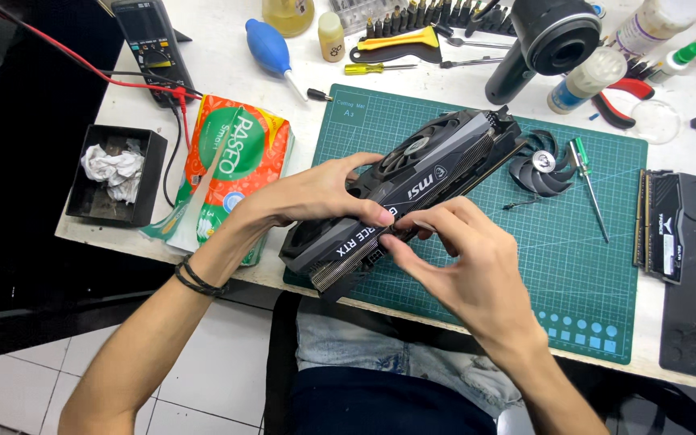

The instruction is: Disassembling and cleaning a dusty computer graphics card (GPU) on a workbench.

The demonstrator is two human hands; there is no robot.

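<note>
Broadly, the white worktop [227,60] carries a green cutting mat [573,266], and a black graphics card [412,189] is held tilted just above the mat's near left part. Both hands are clamped on the card: the left hand [312,193] grips its left end, the right hand [465,262] pinches its near edge. A loose fan [540,165] and a green-handled screwdriver [588,187] lie on the mat, right of the card.
</note>
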